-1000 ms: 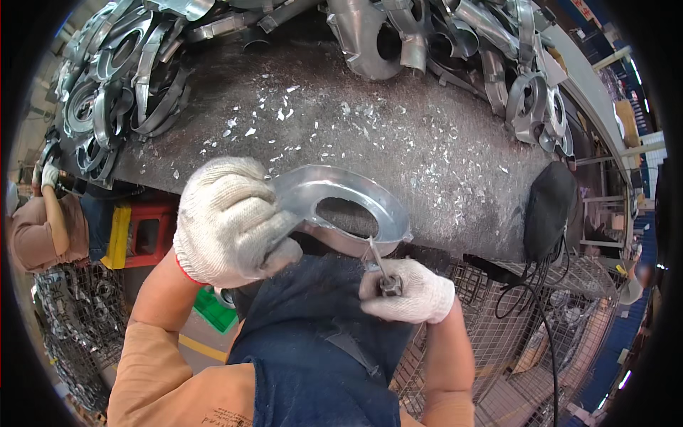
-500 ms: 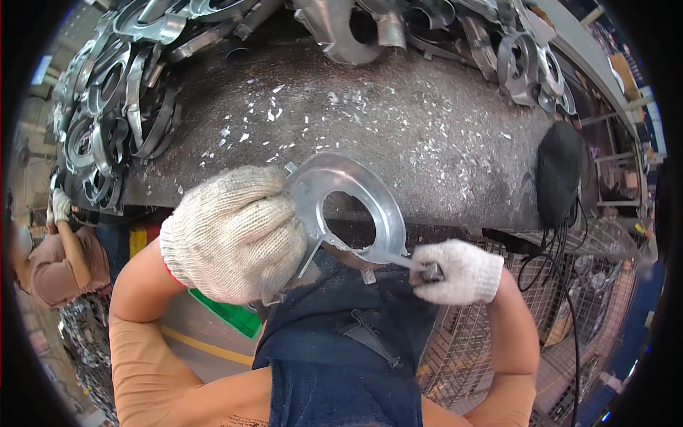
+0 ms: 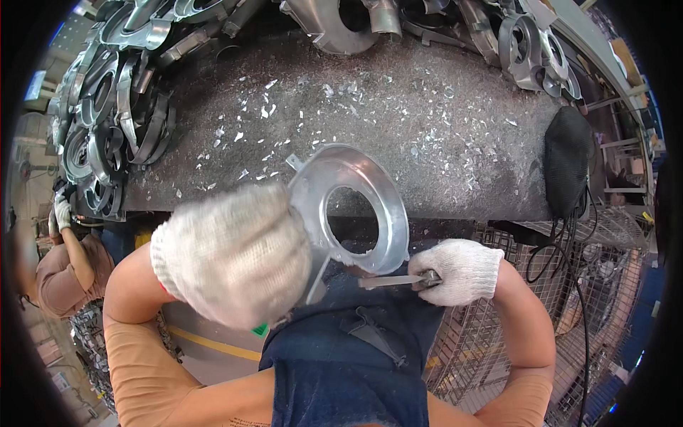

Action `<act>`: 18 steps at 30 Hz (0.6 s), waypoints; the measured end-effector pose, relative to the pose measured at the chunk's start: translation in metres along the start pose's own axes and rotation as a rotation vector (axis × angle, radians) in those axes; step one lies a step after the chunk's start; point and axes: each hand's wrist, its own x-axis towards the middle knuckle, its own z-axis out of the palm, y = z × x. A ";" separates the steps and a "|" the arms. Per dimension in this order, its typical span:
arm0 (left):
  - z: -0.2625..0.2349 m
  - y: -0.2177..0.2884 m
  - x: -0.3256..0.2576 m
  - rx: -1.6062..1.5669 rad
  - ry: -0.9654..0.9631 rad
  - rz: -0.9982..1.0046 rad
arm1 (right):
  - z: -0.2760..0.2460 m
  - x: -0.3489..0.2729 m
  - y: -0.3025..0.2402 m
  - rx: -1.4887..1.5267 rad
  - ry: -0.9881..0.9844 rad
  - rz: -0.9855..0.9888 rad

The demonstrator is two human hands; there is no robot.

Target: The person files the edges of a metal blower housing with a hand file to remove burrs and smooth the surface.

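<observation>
My left hand [image 3: 231,252], in a white knitted glove and smeared by motion, is closed round the left side of a silvery ring-shaped metal casting [image 3: 391,206]. The casting has a wide round hole and small tabs on its rim, and it is held tilted over the bench's near edge. Gloved too, my right hand [image 3: 459,272] grips the handle of a knife-like scraper [image 3: 390,282]. Its flat blade points left, just below the casting's lower rim and apart from it. The fingertips of my left hand are hidden behind the casting.
Pale metal shavings lie scattered over the dark bench top [image 3: 427,107]. Similar castings [image 3: 107,107] are heaped along its left and far sides. A black cloth-covered object [image 3: 567,160] with cables stands at the right edge. Wire mesh baskets [image 3: 541,306] stand below. Another person [image 3: 75,267] works at far left.
The scraper blade has come away from the casting's lower inner edge and now sits below it. My left hand has turned the casting slightly.
</observation>
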 end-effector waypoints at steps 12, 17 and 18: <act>-0.008 0.003 0.004 -0.004 -0.088 -0.064 | 0.034 -0.024 -0.005 -0.007 -0.021 0.091; 0.008 0.019 -0.011 -0.039 0.048 -0.248 | 0.048 -0.016 -0.009 0.012 0.302 0.084; 0.009 0.020 -0.009 -0.017 0.071 -0.273 | 0.052 -0.016 -0.010 0.015 0.307 0.090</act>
